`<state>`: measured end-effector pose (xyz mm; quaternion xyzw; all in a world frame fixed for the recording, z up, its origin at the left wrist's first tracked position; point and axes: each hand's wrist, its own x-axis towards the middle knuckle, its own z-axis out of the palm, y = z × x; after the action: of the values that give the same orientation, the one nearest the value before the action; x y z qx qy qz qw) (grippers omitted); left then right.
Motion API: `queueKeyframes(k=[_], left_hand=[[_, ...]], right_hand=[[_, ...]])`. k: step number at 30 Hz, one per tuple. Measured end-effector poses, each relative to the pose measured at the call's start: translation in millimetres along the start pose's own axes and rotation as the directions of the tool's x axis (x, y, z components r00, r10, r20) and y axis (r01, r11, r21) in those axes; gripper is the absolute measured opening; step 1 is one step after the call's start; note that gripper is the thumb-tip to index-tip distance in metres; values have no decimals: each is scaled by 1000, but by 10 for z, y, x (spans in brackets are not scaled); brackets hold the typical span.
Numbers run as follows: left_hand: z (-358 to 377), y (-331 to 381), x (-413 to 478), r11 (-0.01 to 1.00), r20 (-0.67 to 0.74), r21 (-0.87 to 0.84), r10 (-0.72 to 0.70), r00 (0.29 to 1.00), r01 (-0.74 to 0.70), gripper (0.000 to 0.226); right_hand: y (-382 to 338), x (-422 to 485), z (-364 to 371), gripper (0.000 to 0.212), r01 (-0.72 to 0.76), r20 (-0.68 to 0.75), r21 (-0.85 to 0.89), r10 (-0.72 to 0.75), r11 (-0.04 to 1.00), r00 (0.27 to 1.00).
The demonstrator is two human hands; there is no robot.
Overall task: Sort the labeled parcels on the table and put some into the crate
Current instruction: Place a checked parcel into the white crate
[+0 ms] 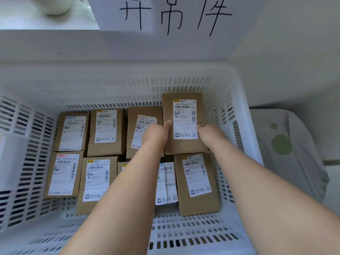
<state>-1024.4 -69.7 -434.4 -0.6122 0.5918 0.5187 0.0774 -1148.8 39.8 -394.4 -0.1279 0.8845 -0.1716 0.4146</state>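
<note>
A white slotted crate (241,126) fills the view, and everything else is placed from it. Along its left wall lie two brown parcels, one at the back (72,131) and one at the front (64,173), labels up. Next to them toward the middle sit another back parcel (106,131) and another front parcel (95,181). Near the centre, a third back parcel (136,115) is partly covered by the left hand (158,134). Below it, a parcel with a creased white label (165,183) shows between the two forearms.

The left hand grasps the left edge of a raised parcel (184,146), thumb on its front. This parcel is in the crate's back right part, label up, with its lower edge overlapping the front right parcel (196,183). The right hand (209,133) grasps its right edge, fingers curled round the side.

Behind the crate stands a white sign (174,13) with handwritten characters. Outside the right wall lies a pale cloth (281,144) with green dots.
</note>
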Motion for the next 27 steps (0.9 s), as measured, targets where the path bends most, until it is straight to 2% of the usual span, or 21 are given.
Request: queueKeyframes(k=[3, 7, 11, 14, 20, 27], left_hand=[[34, -18, 32, 999, -19, 33, 0, 1000, 1, 62], [41, 0, 57, 999, -10, 38, 4, 1000, -4, 51], [41, -28, 66, 1000, 12, -19, 6, 1000, -6, 55], [42, -48, 41, 998, 4, -65, 16, 1000, -15, 53], [18, -44, -152, 996, -23, -27, 79, 997, -80, 45], [-60, -98, -248, 972, 36, -190, 144, 989, -135, 33]], right_hand=[[-7, 28, 13, 32, -12, 18, -5, 12, 1000, 1000], [15, 77, 50, 26, -1, -9, -58, 0, 998, 1000], [49, 87, 66, 38, -7, 2, -50, 7, 999, 1000], [44, 76, 72, 39, -7, 1, -41, 7, 999, 1000], [50, 24, 3, 39, 23, -8, -16, -24, 1000, 1000], [152, -62, -26, 25, 79, -64, 58, -76, 995, 995]])
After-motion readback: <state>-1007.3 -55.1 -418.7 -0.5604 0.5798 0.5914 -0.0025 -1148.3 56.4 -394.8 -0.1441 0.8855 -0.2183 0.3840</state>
